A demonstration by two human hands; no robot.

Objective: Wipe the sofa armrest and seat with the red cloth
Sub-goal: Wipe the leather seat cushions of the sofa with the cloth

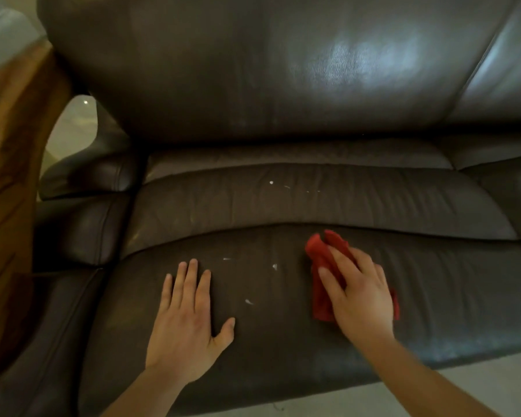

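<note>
1. Two bare hands are on the dark brown leather sofa seat [283, 341], both near its front edge. The right hand [358, 293] lies palm down on the crumpled red cloth [321, 260] with fingers spread, pressing it against the leather rather than closing around it. The left hand [184, 320] lies flat and empty on the leather, fingers extended, apparently as a brace.
2. The red cloth sits right of the seat's middle on the front cushion panel, bunched ahead of the fingertips and trailing back under the palm.
3. Several small white specks [274, 266] lie on the front panel between the two hands, just left of the cloth. More white specks [271, 182] dot the rear panel, closer to the backrest [253, 70].
4. The padded brown leather armrest [85, 206] runs along the seat's left edge, well apart from the cloth. A glossy wooden surface [9, 182] stands beyond it.
5. The step in hand looks like wiping the seat. To do it well, keep the palm flat and the pressure even, then sweep leftward across the nearest specks toward the front edge so debris leaves the cushion rather than lodging in the seam between panels.
6. Spreading the cloth wider would likely cover more leather per stroke. The rear specks and the armrest appear not yet reached.
</note>
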